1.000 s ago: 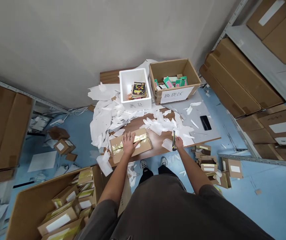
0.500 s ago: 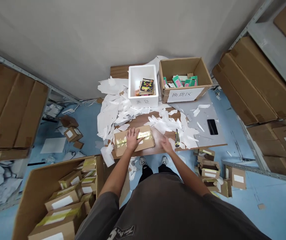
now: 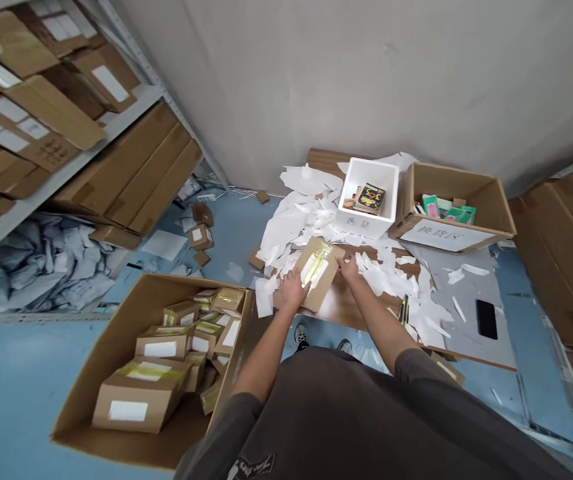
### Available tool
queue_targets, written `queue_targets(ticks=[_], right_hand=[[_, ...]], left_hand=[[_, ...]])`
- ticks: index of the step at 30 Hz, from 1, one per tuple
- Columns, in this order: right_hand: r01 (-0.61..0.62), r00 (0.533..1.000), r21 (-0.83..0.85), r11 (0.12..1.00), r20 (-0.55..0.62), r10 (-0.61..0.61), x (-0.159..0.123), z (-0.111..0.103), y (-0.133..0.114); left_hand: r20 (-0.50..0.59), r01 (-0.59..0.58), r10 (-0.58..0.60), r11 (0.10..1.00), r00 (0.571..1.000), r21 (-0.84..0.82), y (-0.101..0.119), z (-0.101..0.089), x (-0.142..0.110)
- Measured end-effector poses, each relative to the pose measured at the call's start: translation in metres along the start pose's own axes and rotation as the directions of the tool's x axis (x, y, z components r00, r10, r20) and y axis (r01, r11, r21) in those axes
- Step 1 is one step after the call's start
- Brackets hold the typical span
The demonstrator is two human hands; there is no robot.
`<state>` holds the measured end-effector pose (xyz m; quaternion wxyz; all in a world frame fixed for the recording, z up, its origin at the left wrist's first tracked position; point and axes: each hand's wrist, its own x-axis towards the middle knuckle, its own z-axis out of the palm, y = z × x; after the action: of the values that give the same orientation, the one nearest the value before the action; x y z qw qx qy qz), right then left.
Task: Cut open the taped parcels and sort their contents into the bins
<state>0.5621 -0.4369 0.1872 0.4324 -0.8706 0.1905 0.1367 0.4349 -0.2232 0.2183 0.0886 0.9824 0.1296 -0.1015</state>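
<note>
Flat brown cardboard carton with shiny yellow tape and a white label (image 3: 323,280) is angled towards one o'clock over the brown wooden tabletop (image 3: 342,299). At its eight o'clock stands a large open cardboard bin (image 3: 129,317). Our left hand (image 3: 293,289) clasps the near-left edge, thumb on top; our right hand (image 3: 349,268) meets the three-o'clock edge, whether pinching we cannot tell. We'd do well to support both edges evenly, clear of the black-and-yellow knife (image 3: 404,311) at four o'clock.
</note>
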Motion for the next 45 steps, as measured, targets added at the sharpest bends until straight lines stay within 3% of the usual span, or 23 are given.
queue_targets(ticks=[4, 8, 10, 14, 21, 28, 31, 34, 36, 40, 42, 45], right_hand=[[-0.052, 0.998, -0.173, 0.984, -0.055, 0.043, 0.006, 0.019, -0.039], [0.156, 0.967, -0.199, 0.968, -0.17, -0.191, -0.045, 0.037, -0.028], [0.274, 0.954, -0.215, 0.937, -0.063, -0.293, -0.077, 0.052, -0.016], [0.193, 0.98, -0.176, 0.965, 0.09, -0.18, -0.112, 0.073, -0.006], [0.174, 0.972, -0.021, 0.985, 0.163, -0.168, -0.093, 0.048, -0.01], [0.12, 0.99, 0.07, 0.99, 0.067, -0.125, -0.09, 0.035, -0.006], [0.164, 0.972, 0.193, 0.967, 0.136, -0.192, -0.088, 0.02, 0.0], [0.124, 0.96, 0.339, 0.933, 0.197, -0.199, -0.086, -0.002, 0.017], [0.086, 0.972, 0.405, 0.91, 0.168, -0.167, -0.085, -0.014, 0.036], [0.052, 0.986, 0.464, 0.884, 0.119, -0.12, -0.085, -0.021, 0.075], [0.008, 0.99, 0.481, 0.877, 0.121, -0.075, -0.084, -0.015, 0.088], [-0.065, 0.992, 0.492, 0.868, 0.123, 0.004, -0.083, -0.004, 0.096]], left_hand=[[0.116, 0.028, -0.019, 0.997, 0.993, -0.076, -0.005, -0.013, 0.004], [0.251, -0.011, 0.082, 0.963, 0.964, -0.271, -0.045, -0.035, 0.022], [0.24, -0.055, 0.147, 0.934, 0.96, -0.354, -0.063, -0.039, 0.026], [0.175, -0.151, 0.238, 0.904, 0.955, -0.401, -0.075, -0.033, 0.027], [0.114, -0.248, 0.355, 0.816, 0.928, -0.523, -0.082, -0.022, 0.039], [0.108, -0.165, 0.266, 0.819, 0.958, -0.549, -0.106, -0.007, 0.046], [0.1, -0.108, 0.194, 0.828, 0.976, -0.55, -0.127, -0.003, 0.046], [0.014, -0.098, 0.121, 0.862, 0.993, -0.498, -0.138, 0.002, 0.044], [-0.035, -0.198, 0.202, 0.886, 0.979, -0.419, -0.135, 0.004, 0.045], [0.02, -0.443, 0.471, 0.842, 0.882, -0.309, -0.099, 0.005, 0.055], [0.041, -0.455, 0.482, 0.85, 0.875, -0.267, -0.074, 0.004, 0.064], [0.072, -0.417, 0.432, 0.895, 0.899, -0.157, -0.045, 0.004, 0.078]])
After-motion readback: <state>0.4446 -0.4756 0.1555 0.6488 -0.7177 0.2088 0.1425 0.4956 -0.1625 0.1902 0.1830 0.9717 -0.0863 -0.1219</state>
